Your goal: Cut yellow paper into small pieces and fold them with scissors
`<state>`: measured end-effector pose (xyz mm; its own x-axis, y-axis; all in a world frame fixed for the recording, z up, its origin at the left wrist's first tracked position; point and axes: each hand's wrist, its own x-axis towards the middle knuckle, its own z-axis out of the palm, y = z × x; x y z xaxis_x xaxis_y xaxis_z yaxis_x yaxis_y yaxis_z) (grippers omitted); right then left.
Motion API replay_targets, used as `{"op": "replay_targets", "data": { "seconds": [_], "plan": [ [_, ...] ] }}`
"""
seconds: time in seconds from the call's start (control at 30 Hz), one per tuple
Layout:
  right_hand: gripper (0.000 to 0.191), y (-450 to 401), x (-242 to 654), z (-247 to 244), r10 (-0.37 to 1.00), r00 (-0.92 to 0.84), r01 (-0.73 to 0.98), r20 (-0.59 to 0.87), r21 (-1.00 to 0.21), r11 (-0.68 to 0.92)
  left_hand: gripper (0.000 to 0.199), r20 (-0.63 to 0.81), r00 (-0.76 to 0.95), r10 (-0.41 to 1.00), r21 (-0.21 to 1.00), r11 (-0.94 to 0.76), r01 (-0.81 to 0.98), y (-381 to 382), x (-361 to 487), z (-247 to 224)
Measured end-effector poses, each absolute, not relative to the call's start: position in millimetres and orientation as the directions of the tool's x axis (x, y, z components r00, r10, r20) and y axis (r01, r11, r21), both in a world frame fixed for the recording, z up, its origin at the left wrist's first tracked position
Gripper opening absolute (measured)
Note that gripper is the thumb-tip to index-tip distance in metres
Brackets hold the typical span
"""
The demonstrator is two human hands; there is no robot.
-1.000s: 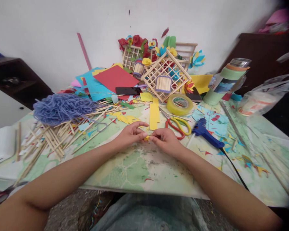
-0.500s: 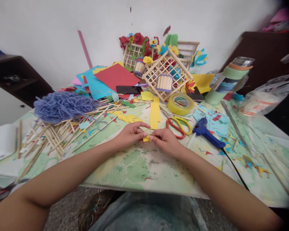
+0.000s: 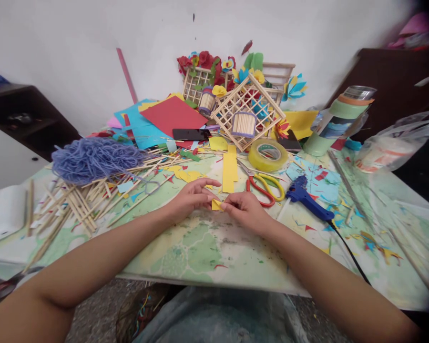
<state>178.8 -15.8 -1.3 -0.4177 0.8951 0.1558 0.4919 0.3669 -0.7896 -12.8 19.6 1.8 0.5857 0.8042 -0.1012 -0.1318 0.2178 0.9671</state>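
Observation:
A small folded piece of yellow paper is between my hands, over the near middle of the table. My right hand pinches its right corner between thumb and fingers. My left hand is at the paper's left side, thumb and fingers curved round it and its index finger reaching out above. Just beyond the hands lie yellow paper strips. Scissors with red and yellow handles rest to the right of the strips, and yellow cut pieces lie to the left.
Purple yarn and wooden sticks cover the left side. Clear tape, a blue glue gun and a green bottle stand or lie at right. Stick lattices with paper flowers, coloured paper and a phone are behind.
The fingers have shifted slightly on the yellow paper, and more of its folded surface now shows. My left thumb has moved back from my right fingertips.

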Motion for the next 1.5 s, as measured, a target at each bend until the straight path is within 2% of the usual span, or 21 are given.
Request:
{"op": "replay_targets", "data": {
  "seconds": [0.37,0.77,1.07,1.5],
  "plan": [
    [0.028,-15.7,178.8,-0.6,0.9,-0.406,0.546,0.157,-0.748,0.377,0.046,-0.148,0.55,0.822,0.97,0.229,-0.081,22.4,-12.6,-0.9],
    [0.027,-15.2,178.6,-2.0,0.903,-0.4,0.532,0.155,-0.764,0.366,0.044,-0.137,0.555,0.821,0.975,0.211,-0.071,23.2,-12.5,-1.5],
    [0.026,-14.5,178.9,-2.8,0.905,-0.388,0.574,0.174,-0.722,0.385,0.045,-0.213,0.568,0.795,0.935,0.334,-0.116,23.1,-11.8,1.8],
    [0.021,-16.8,177.6,-3.1,0.896,-0.414,0.61,0.164,-0.68,0.406,0.049,-0.262,0.546,0.796,0.937,0.345,-0.054,20.0,-8.9,6.9]
  ]
}}
